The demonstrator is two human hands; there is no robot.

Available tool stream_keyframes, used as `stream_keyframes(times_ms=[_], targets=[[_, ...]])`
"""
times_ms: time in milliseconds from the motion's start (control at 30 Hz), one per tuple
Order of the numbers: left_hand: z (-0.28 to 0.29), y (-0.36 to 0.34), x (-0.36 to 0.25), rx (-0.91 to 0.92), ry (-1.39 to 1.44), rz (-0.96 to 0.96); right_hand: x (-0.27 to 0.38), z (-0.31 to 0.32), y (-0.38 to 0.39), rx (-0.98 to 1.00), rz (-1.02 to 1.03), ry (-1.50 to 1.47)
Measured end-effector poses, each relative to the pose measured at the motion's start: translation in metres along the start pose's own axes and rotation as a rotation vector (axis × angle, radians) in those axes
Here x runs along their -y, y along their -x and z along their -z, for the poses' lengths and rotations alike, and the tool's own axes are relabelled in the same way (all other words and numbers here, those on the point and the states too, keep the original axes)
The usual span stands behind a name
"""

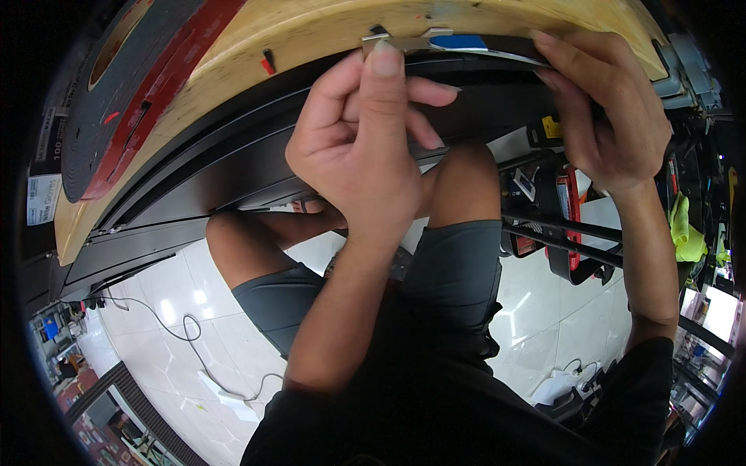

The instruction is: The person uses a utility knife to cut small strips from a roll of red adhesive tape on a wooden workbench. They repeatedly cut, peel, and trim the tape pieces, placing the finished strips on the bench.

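Observation:
A long, thin strip, dark with a shiny silvery edge and a blue patch [458, 42], spans the gap between my hands above the bench's near edge. At its left end sits a small metal piece [374, 37], pinched between the thumb and forefinger of my left hand [361, 132]; that hand's other fingers are loosely curled. My right hand [614, 109] grips the strip's right end between thumb and fingers. What exact kind of thing the strip is, I cannot make out. Behind it, partly hidden, another small metal tab [437, 32] shows.
A wooden bench top [311, 31] curves across the front, with a small red and black piece [269, 61] on it. A large dark roll with red sides [132, 101] stands at the left. A black cart [575, 225] is on the right. A cable [190, 334] trails over the tiled floor.

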State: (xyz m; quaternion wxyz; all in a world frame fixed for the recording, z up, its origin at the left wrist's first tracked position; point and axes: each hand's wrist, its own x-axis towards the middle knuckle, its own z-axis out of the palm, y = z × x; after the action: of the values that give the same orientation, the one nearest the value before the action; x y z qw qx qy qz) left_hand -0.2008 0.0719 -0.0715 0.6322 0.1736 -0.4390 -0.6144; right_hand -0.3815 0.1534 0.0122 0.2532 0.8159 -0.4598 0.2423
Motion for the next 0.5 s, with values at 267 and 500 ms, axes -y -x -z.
stream_keyframes(times_ms=[267, 500], targets=[[0.0057, -0.0007, 0.0031, 0.053, -0.087, -0.050, 0.0010, 0.0017, -0.0030, 0.024, 0.000, -0.001], [0.0059, -0.0015, 0.0040, 0.081, -0.126, -0.073, -0.0006, 0.0035, -0.0036, 0.051, 0.021, 0.037]])
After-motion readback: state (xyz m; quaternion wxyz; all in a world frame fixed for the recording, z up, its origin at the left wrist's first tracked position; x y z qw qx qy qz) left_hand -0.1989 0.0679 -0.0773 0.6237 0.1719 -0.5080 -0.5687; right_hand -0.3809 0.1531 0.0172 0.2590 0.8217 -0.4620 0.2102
